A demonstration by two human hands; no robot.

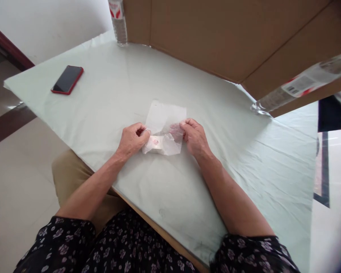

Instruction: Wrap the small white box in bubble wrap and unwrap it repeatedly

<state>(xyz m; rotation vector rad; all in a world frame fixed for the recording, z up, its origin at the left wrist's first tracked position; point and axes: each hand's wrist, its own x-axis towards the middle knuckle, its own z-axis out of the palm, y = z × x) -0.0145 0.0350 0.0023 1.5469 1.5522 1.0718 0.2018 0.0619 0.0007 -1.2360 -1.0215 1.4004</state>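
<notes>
Thin sheet [166,113] pinched at near edge by left hand [132,139] and right hand [195,137]; flimsy, likely tears if pulled apart

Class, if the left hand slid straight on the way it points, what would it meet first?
The thin translucent white sheet the left hand pinches; beyond it, probably the right hand, though depth is unclear.

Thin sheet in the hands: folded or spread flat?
Partly folded: the sheet wraps a small pink piece between left hand and right hand; its far half lies flat.
</notes>
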